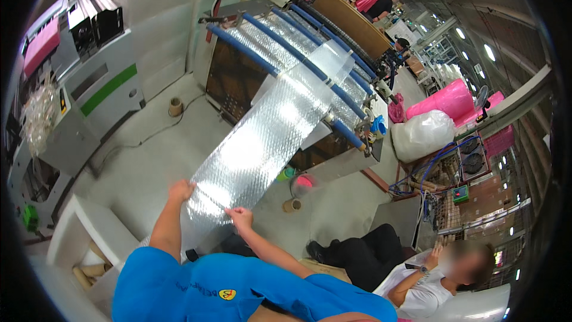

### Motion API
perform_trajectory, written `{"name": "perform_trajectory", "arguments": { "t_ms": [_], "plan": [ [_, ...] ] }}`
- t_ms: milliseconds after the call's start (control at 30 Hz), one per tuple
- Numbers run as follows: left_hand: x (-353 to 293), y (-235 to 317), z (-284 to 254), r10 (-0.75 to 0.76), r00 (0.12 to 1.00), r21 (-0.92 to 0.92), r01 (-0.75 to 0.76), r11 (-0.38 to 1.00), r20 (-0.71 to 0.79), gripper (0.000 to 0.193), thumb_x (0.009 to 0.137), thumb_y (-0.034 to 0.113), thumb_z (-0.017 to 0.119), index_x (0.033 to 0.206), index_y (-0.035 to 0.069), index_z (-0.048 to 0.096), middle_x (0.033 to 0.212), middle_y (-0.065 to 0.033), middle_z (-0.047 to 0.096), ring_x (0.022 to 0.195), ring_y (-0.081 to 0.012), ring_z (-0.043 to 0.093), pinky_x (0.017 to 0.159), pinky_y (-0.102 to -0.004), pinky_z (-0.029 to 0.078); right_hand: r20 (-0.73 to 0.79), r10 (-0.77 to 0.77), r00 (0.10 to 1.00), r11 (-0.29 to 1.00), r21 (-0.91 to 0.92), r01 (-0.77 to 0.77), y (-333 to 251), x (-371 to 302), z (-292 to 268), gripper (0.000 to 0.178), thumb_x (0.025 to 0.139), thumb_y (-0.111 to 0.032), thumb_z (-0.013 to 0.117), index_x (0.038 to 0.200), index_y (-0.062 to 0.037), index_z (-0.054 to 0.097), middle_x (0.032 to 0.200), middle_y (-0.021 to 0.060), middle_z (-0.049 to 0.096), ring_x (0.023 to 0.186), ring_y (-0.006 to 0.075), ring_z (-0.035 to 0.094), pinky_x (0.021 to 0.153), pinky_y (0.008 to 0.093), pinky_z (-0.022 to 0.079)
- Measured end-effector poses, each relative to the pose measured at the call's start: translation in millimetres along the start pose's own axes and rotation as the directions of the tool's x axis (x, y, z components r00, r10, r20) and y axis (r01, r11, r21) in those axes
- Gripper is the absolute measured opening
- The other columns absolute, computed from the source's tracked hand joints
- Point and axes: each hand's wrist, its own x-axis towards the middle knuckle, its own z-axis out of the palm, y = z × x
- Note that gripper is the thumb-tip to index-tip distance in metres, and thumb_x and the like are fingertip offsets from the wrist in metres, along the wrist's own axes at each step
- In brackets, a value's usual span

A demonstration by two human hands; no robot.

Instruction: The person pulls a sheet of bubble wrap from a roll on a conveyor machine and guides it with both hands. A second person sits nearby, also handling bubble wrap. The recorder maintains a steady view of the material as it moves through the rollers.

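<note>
A long strip of silver bubble wrap (pixel 253 137) slopes down from a roller machine toward me. My left hand (pixel 182 191) is closed on the strip's left edge near its lower end. On the opposite edge, my right hand (pixel 241 217) pinches the film between thumb and fingers. Between the two hands a crease or line crosses the sheet, and its end hangs below them. Farther up, the strip passes over the blue rollers (pixel 286 42) of the machine, where a clearer sheet (pixel 330 59) lies on top.
Cardboard tubes (pixel 175 107) stand on the floor, with a cable nearby. A grey machine with a green stripe (pixel 108 90) is at left. A white bin with tubes (pixel 89 232) is near my left side. A seated person (pixel 417 280) is at right. Pink rolls (pixel 441 101) lie beyond.
</note>
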Motion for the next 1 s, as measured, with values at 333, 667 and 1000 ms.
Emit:
{"name": "perform_trajectory", "arguments": {
  "t_ms": [333,667,1000],
  "plan": [
    [60.0,57.3,9.2,-0.226,0.968,0.228,0.197,0.953,0.107,0.048,0.081,0.045,0.033,0.11,0.01,0.048,0.112,-0.0108,0.049,0.103,-0.0264,0.048,0.083,-0.0392,0.037,0.002,0.079,0.997,0.985,-0.152,-0.078,-2.1,63.9,-11.7,0.031,0.058,-0.029,0.074,0.057,-0.004,0.055,0.048,0.0006,0.051,0.038,0.0069,0.043,0.037,0.0216,0.036],
    [125.5,142.6,3.0,-0.038,0.999,0.16,0.034,0.987,0.019,0.05,0.082,0.047,0.029,0.106,0.008,0.052,0.11,-0.0137,0.05,0.101,-0.0279,0.048,0.085,-0.0396,0.037,-0.212,-0.122,0.97,0.97,-0.234,0.07,-64.7,145.7,-63.3,0.029,0.056,-0.028,0.074,0.057,-0.005,0.056,0.05,0.0014,0.053,0.042,0.0085,0.048,0.042,0.0238,0.04],
    [103.1,173.8,-55.3,0.115,0.958,-0.259,-0.185,0.948,-0.263,0.05,0.065,0.05,0.059,0.068,0.0,0.062,0.063,-0.0158,0.059,0.056,-0.0216,0.057,0.056,-0.0328,0.044,-0.343,-0.376,0.861,0.923,-0.057,0.38,-118.5,146.6,-81.3,0.027,0.059,-0.024,0.073,0.06,-0.0057,0.052,0.05,0.0013,0.051,0.047,0.0079,0.047,0.045,0.0245,0.039]
  ]
}}
